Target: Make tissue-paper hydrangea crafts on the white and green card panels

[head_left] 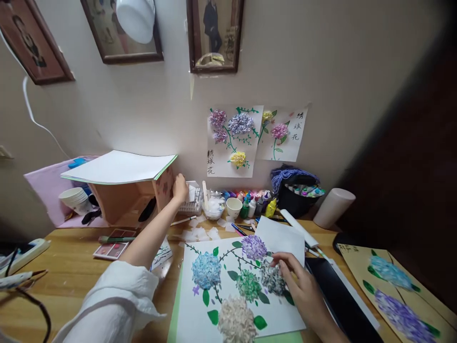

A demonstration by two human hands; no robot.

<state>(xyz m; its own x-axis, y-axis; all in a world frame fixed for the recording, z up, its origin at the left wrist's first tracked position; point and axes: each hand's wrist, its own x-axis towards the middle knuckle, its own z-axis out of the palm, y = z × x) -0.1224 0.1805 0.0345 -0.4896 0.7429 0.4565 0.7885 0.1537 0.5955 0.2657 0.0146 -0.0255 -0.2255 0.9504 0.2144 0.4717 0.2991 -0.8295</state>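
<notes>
On the white sheet lie raised paper-petal flowers: a blue flower, a purple flower, a green flower, a grey flower and a cream flower. My right hand rests over the right edge of the grey flower, its fingers loosely bent and apart. Stretched to the back, my left hand is closed beside the pinkish box, close to some white paper. What its fingers hold, if anything, is hidden.
A bowl of white scraps, a paper cup and paint bottles line the wall. Loose white pieces and pens lie before them. A black tray and yellowish flower picture are at right.
</notes>
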